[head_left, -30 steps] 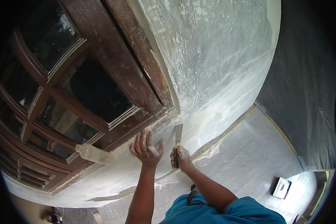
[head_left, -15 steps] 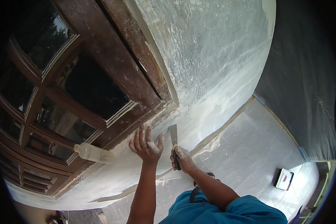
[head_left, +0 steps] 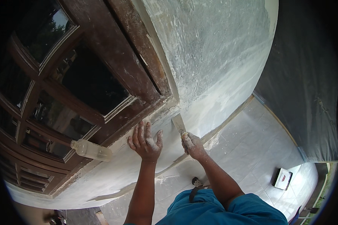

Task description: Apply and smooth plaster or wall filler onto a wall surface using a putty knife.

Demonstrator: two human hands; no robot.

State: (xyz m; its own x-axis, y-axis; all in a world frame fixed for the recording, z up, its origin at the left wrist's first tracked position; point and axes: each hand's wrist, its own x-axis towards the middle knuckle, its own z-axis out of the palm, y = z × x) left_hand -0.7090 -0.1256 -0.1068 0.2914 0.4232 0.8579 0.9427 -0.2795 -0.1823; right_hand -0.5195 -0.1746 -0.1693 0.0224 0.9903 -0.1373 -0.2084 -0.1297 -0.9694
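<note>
A putty knife (head_left: 178, 123) with a broad metal blade is gripped in my right hand (head_left: 193, 145), the fingers wrapped round its handle. The blade meets the pale plastered wall (head_left: 210, 93) just below the corner of the window frame. White powder coats both hands. My left hand (head_left: 146, 144) is spread, its fingers resting on the plastered ledge under the brown wooden window frame (head_left: 124, 127). Left of that hand, a clear plastic bottle (head_left: 92, 150) lies or stands on the ledge; some pale content shows toward its base.
Glass panes (head_left: 90, 86) fill the window at the left. Dark plastic sheeting (head_left: 304, 93) hangs at the right. Below, the tiled floor (head_left: 236, 150) carries white specks along the wall's foot. A white tray with dark edges (head_left: 282, 179) sits on the floor at the right.
My right hand has moved right and up a little with the putty knife, whose blade is now tilted more. The left hand stays spread on the ledge.
</note>
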